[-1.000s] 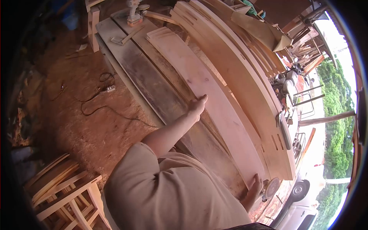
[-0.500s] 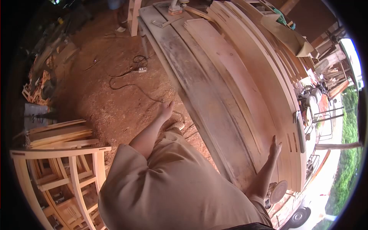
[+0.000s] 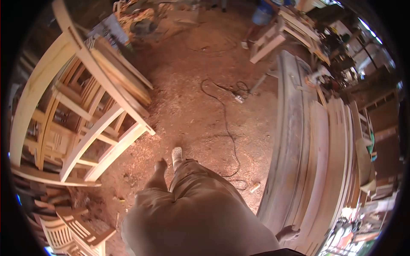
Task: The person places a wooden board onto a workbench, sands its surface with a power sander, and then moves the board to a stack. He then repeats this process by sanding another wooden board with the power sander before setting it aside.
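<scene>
1. Your right hand (image 3: 288, 233): lowest in view, lying on the near end of the pale plank (image 3: 323, 170). You cannot tell whether its fingers are spread or curled, as only a blurred part shows.
2. Pale plank: flat in a stack of curved boards on the grey workbench (image 3: 290, 141), running away from your right hand.
3. Your left hand (image 3: 159, 165): hanging beside your leg, touching nothing that shows. Finger position cannot be told.
4. White shoe (image 3: 177, 154): just beside your left hand, on the sawdust floor (image 3: 192, 106).
5. Wood offcut (image 3: 255, 187): on the floor between your hands, close to the bench.
6. Black cable (image 3: 226, 128): beyond your left hand, leading to a socket strip (image 3: 239, 99).
7. Bare wooden frame (image 3: 85, 128): left of your left hand, with loose slats (image 3: 124, 81) stacked on top and more frames nested inside.
8. Slatted chair piece (image 3: 72, 230): behind and left of your left hand.
9. Power tool (image 3: 318, 74): at the bench's far end.
10. Another person's legs (image 3: 260, 15): farthest, beside a pale stool (image 3: 267, 42).
</scene>
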{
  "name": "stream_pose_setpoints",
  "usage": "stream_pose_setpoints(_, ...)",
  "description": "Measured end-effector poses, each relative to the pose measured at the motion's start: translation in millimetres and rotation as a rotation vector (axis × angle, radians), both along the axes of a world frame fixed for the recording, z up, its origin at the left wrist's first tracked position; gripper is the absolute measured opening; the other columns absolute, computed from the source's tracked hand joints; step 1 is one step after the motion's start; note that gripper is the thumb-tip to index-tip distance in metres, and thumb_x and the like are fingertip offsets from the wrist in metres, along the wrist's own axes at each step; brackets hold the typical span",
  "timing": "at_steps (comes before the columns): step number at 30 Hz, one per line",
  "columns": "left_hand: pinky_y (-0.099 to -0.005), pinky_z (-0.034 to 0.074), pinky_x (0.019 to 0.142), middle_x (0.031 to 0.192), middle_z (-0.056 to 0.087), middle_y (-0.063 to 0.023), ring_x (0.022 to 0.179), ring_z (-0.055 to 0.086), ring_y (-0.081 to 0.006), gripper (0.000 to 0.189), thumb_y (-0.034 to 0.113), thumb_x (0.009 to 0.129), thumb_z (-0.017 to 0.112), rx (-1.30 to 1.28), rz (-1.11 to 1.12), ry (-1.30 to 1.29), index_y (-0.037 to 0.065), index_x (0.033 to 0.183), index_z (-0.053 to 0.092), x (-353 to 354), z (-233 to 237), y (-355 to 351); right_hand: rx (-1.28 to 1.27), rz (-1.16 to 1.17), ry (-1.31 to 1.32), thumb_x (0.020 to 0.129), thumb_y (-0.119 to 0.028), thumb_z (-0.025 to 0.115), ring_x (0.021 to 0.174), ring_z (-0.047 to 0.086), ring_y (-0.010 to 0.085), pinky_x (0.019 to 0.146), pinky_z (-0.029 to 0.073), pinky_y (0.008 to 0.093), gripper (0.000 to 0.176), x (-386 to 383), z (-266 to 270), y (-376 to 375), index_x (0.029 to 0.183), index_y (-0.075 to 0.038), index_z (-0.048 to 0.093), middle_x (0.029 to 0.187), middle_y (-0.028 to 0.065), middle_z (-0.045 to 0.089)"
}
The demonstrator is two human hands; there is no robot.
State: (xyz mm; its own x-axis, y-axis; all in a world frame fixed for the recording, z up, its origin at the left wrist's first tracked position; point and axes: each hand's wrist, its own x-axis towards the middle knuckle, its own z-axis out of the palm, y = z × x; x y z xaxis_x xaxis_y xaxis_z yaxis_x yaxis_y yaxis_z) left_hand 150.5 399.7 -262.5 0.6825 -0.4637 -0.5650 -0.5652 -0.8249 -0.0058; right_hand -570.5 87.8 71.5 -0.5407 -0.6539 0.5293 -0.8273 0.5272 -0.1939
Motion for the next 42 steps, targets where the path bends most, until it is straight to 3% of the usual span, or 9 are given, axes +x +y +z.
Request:
stream_pose_setpoints(2, -0.0578, 0.052, 0.098, 0.120, 0.069, -0.0323, 0.118, 0.066, -0.0471, 0.060, 0.049, 0.106, 0.042, -0.358, 0.888, 0.248, -0.001, 0.120, 0.072, 7.7, 56.6, -57.2, -0.046, 0.221, -0.083, 0.095, -0.018, 0.070, 0.124, 0.057, 0.0435, 0.099, 0.052, 0.0562, 0.041, 123.8, -10.5, 1.1, 0.130, 0.001, 0.061, 0.131, 0.0263, 0.056)
stream_pose_setpoints(5, -0.0518, 0.051, 0.099, 0.112, 0.071, -0.0330, 0.104, 0.071, -0.0455, 0.066, 0.055, 0.104, 0.040, -0.523, 0.361, 0.314, -0.001, 0.108, 0.076, 70.9, 22.0, -82.4, -0.002, 0.756, -0.385, 0.091, -0.007, 0.072, 0.119, 0.059, 0.0400, 0.095, 0.055, 0.0518, 0.039, 297.4, -51.6, -0.9, 0.128, 0.000, 0.062, 0.133, 0.0235, 0.053)
stream_pose_setpoints(10, -0.0528, 0.047, 0.105, 0.122, 0.065, -0.0366, 0.120, 0.062, -0.0498, 0.070, 0.055, 0.102, 0.042, -0.531, 0.513, 0.505, -0.009, 0.114, 0.069, 203.7, 109.6, -87.1, 0.344, 1.265, -0.502, 0.088, -0.006, 0.075, 0.117, 0.057, 0.0323, 0.096, 0.050, 0.0436, 0.048, 474.4, -46.1, -29.3, 0.133, -0.006, 0.060, 0.138, 0.0172, 0.051)
stream_pose_setpoints(19, -0.0461, 0.054, 0.090, 0.089, 0.076, -0.0230, 0.093, 0.073, -0.0386, 0.068, 0.059, 0.102, 0.045, -0.841, 0.928, 0.376, -0.002, 0.104, 0.075, 299.7, 88.5, -64.5, 1.216, 0.312, -1.059, 0.097, -0.044, 0.068, 0.068, 0.056, 0.0169, 0.063, 0.048, 0.0417, 0.041, 437.5, -141.8, -92.6, 0.124, -0.014, 0.064, 0.089, 0.0010, 0.059)
stream_pose_setpoints(22, -0.0346, 0.051, 0.052, 0.083, 0.077, -0.0143, 0.066, 0.069, -0.0172, 0.050, 0.047, 0.104, 0.055, -0.844, 1.173, 0.680, 0.001, 0.125, 0.060, 286.3, 103.8, -52.2, 1.472, 0.504, -0.733, 0.099, -0.047, 0.065, 0.059, 0.049, 0.0198, 0.059, 0.043, 0.0455, 0.032, 453.3, -150.0, -71.7, 0.099, -0.015, 0.063, 0.077, -0.0009, 0.053)
stream_pose_setpoints(33, -0.0383, 0.050, 0.059, 0.089, 0.078, -0.0107, 0.068, 0.069, -0.0218, 0.081, 0.074, 0.102, 0.036, -0.607, 1.274, 0.346, 0.002, 0.111, 0.071, 441.1, 1.5, -67.4, 1.346, 0.494, -0.928, 0.099, -0.046, 0.063, 0.051, 0.041, 0.0162, 0.050, 0.034, 0.0374, 0.037, 768.7, -197.7, -244.5, 0.081, -0.017, 0.051, 0.067, -0.0021, 0.043)
stream_pose_setpoints(38, -0.0311, 0.050, 0.052, 0.075, 0.074, -0.0136, 0.058, 0.065, -0.0176, 0.073, 0.066, 0.105, 0.041, -1.270, 1.371, 0.155, 0.001, 0.103, 0.072, 630.9, 173.7, -136.7, 1.371, 0.648, -0.874, 0.095, -0.050, 0.065, 0.047, 0.041, 0.0128, 0.042, 0.029, 0.0293, 0.036, 967.0, -190.9, -373.0, 0.080, -0.019, 0.052, 0.063, -0.0043, 0.042)
stream_pose_setpoints(40, -0.0468, 0.052, 0.063, 0.075, 0.073, -0.0184, 0.063, 0.066, -0.0294, 0.076, 0.061, 0.106, 0.040, -1.268, 1.250, -0.241, -0.003, 0.091, 0.077, 697.3, 282.8, -144.2, 1.310, 0.855, -0.970, 0.097, -0.040, 0.064, 0.045, 0.042, 0.0122, 0.038, 0.031, 0.0275, 0.026, 1047.7, -195.5, -425.1, 0.087, -0.016, 0.060, 0.062, -0.0019, 0.048)
stream_pose_setpoints(42, -0.0460, 0.053, 0.075, 0.079, 0.069, -0.0264, 0.077, 0.069, -0.0386, 0.069, 0.053, 0.109, 0.041, -0.934, 1.049, -0.565, -0.005, 0.091, 0.072, 757.7, 363.4, -116.6, 1.783, 0.983, -1.675, 0.096, -0.046, 0.067, 0.047, 0.041, 0.0085, 0.039, 0.028, 0.0259, 0.030, 1093.5, -262.3, -525.4, 0.095, -0.017, 0.062, 0.067, -0.0028, 0.049)
